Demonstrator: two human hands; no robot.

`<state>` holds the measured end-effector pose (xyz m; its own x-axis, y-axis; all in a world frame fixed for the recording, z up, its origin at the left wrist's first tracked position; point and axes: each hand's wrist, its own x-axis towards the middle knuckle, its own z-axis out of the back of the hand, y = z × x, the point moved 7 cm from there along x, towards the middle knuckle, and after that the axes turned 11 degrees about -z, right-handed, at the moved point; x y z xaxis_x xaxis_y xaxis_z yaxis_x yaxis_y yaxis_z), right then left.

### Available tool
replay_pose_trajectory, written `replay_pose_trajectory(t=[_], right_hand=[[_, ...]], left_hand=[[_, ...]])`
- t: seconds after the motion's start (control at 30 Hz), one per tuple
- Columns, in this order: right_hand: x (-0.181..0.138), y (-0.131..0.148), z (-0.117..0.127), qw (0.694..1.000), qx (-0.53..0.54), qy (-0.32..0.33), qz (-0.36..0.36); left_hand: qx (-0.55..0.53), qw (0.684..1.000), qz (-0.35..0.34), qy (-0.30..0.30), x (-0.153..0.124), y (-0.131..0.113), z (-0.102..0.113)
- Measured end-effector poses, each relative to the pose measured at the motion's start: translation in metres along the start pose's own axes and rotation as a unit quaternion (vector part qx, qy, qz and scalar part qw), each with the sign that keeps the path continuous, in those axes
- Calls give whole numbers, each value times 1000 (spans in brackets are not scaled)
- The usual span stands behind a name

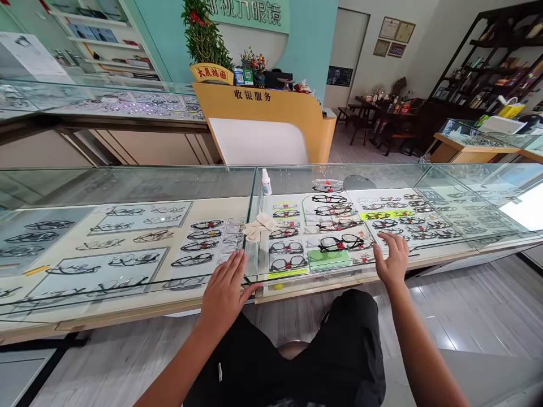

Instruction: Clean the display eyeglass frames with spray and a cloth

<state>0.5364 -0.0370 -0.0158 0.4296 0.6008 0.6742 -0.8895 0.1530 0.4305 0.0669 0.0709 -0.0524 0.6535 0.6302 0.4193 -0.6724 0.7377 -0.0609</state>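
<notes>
While both hands are open and empty, the left hand [224,282] lies flat at the front edge of the bench [305,291], fingers straight, thumb spread; the right hand [392,257] curves loosely near that edge, contact unclear. Black glasses [343,243] lie between them, nearer the right. Beige cloth [258,227], then spray bottle [266,183], beyond the left. Glass top [203,189] covers rows of spectacle frames [289,263].

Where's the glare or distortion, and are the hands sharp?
All in the head view: a white patch at right is blown out; light glints off the floor; the dark shelf unit leans, likely wide-angle distortion; left hand and right hand look fairly sharp.
</notes>
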Motion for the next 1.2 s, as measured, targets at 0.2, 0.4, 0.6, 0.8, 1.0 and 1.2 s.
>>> replay_pose_trajectory(t=[0.2, 0.4, 0.6, 0.8, 1.0, 1.2], right_hand=[[-21, -19, 4, 999, 14, 20, -38], [-7, 46, 13, 996, -4, 74, -44], [20, 113, -8, 962, -113, 236, 75], [29, 122, -27, 930, -180, 308, 94], [35, 126, -37, 913, -205, 332, 117], [38, 126, -29, 905, -209, 351, 115]], left_hand=[[21, 999, 24, -36, -1, -2, -4], [22, 997, 45, -58, 0, -4, -8], [23, 995, 58, -74, -2, -3, -14], [15, 996, 58, -68, 2, -6, -8], [11, 999, 34, -19, 0, -7, -2], [3, 999, 51, 6, 25, -29, 40]])
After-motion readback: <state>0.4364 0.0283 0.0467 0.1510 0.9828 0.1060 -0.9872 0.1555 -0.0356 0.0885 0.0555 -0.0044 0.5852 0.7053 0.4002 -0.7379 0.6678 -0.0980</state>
